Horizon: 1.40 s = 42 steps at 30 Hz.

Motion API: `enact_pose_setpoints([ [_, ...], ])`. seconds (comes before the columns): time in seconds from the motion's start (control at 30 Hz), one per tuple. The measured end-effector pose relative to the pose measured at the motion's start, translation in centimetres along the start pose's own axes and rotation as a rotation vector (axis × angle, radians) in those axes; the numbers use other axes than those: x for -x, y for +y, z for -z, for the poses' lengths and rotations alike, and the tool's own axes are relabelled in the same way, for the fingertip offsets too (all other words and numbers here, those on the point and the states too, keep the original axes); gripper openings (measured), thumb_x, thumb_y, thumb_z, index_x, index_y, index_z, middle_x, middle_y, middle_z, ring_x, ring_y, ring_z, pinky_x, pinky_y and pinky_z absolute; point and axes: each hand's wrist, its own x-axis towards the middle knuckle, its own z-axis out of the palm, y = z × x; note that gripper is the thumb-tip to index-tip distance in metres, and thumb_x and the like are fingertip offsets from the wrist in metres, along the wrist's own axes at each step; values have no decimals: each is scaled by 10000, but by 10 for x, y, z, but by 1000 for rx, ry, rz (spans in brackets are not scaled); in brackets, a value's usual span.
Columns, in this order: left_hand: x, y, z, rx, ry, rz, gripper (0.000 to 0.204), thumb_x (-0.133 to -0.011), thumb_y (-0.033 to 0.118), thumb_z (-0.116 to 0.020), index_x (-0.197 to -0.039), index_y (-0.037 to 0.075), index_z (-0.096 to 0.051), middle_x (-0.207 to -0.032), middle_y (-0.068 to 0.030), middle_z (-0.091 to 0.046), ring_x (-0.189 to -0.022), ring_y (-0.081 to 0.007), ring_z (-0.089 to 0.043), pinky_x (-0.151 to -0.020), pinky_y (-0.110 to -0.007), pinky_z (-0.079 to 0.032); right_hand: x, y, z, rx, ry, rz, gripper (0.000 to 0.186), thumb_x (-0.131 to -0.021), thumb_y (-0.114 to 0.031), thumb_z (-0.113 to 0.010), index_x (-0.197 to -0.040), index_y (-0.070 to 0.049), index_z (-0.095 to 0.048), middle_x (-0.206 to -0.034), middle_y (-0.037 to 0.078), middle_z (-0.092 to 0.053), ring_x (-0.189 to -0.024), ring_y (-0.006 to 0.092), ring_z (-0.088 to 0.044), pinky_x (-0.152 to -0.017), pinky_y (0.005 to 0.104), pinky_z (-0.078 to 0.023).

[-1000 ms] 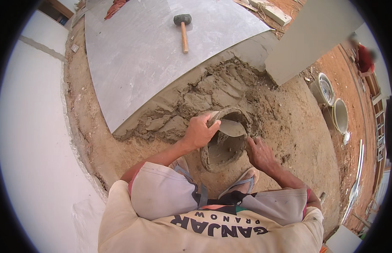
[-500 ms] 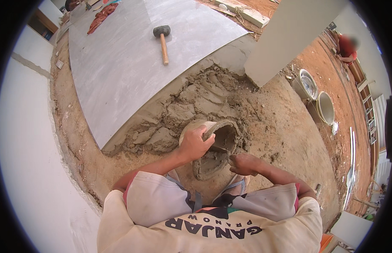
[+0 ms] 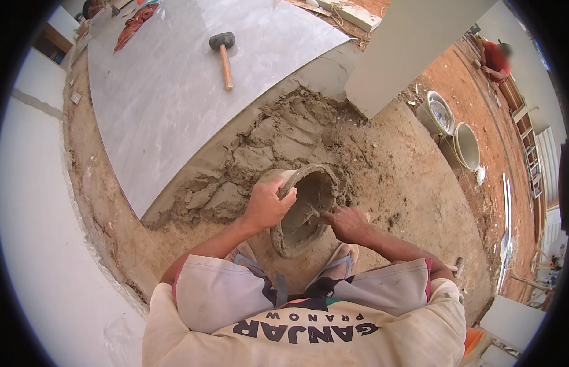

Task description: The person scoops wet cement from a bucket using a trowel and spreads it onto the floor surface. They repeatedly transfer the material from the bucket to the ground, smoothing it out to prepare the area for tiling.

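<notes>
A mortar-crusted bucket (image 3: 320, 188) is tipped on its side between my feet, its mouth facing right and toward me. My left hand (image 3: 267, 203) is closed over the left side of its rim. At the bucket's mouth my right hand (image 3: 350, 224) is closed round what looks like a trowel (image 3: 313, 212); my fingers and the bucket's shadow hide most of it. Just beyond the bucket, wet grey mortar (image 3: 278, 137) lies in rough lumps along the edge of a large grey tile (image 3: 168, 116).
A rubber mallet (image 3: 226, 67) with a wooden handle and a reddish cloth (image 3: 135, 27) lie on the tiles. A pale pillar (image 3: 413, 49) rises at the far right. Two buckets (image 3: 436, 115) stand past it, near a person in red (image 3: 496, 61). A white wall (image 3: 40, 214) bounds the left.
The view has shifted slightly. My right hand has turned and its fingers reach a little further into the bucket's mouth. My left hand keeps its hold on the rim.
</notes>
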Motion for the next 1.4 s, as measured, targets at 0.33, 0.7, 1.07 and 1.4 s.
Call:
enact_pose_setpoints([
  [0.33,-5,6,-11,10,-66,-41,268,-835,180,-704,-754,-17,-541,-593,-174,-392,-528,-332,-421,-494,-413,-363,15,20,-19,110,27,-16,486,-854,-108,-549,-1340,-129,-556,-1018,174,-632,-926,334,-659,-736,456,-526],
  [0.7,-10,13,-8,55,-90,87,283,-858,228,-672,-855,-39,-579,-687,-249,-580,-625,-400,-587,-580,-429,-460,19,8,-9,77,10,-84,411,-833,-120,-560,-1240,-62,-568,-948,192,-644,-865,346,-654,-715,461,-533],
  [1.07,-7,12,-27,51,-76,-1,306,-851,230,-676,-798,-34,-532,-648,-255,-554,-631,-449,-570,-575,-475,-447,4,4,-9,19,-57,-175,273,-842,-159,-572,-1060,6,-571,-765,222,-661,-706,384,-675,-616,485,-540],
  [1.4,5,11,-43,62,-62,-120,338,-853,208,-703,-720,-15,-488,-613,-199,-468,-537,-343,-471,-514,-419,-380,-9,33,-16,-777,-588,-285,578,-796,-239,-688,-1323,-29,-576,-755,98,-653,-683,197,-646,-616,353,-538],
])
